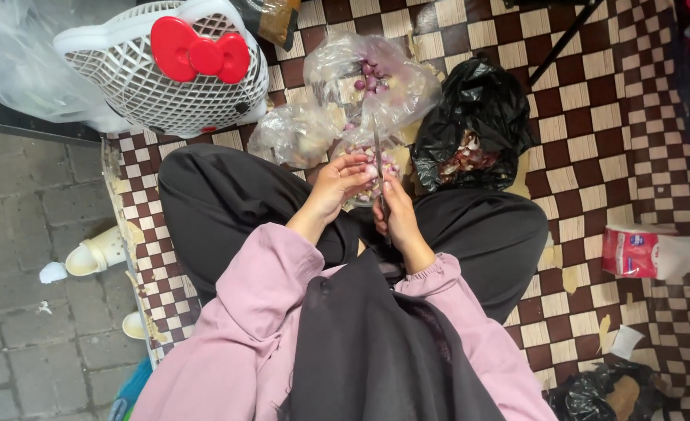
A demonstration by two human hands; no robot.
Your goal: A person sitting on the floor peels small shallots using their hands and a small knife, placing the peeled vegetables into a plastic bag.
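Knife [378, 168]: held in the right hand [394, 210], long axis running nearly straight away from the person's body, blade tip pointing toward the clear bags ahead. The right hand's fingers are wrapped tight around the handle, low over the lap.

Left hand [339, 183]: fingers curled narrow around a small purple shallot [370, 169], pinched at the fingertips. The shallot sits just left of the blade, touching or nearly touching it; which one cannot be told. Both hands meet above the gap between the crossed legs, directly over a bowl of peeled shallots [368, 183] that is mostly hidden beneath them.

Packages, by position:
- Clear plastic bag [372, 82], crumpled and upright, straight ahead of the hands, holding a few purple shallots.
- Second clear bag [294, 134], smaller, to its left, slumped on the mat.
- Black plastic bag [474, 125], to the right of the hands, mouth open, with peelings inside.
- Red and white tissue pack [645, 251], rectangular, well apart at the far right, a white sheet projecting from it.
- White lattice basket [166, 66] with a red bow, upper left, lying on its side.

All items rest on a brown and cream checkered mat [594, 101].
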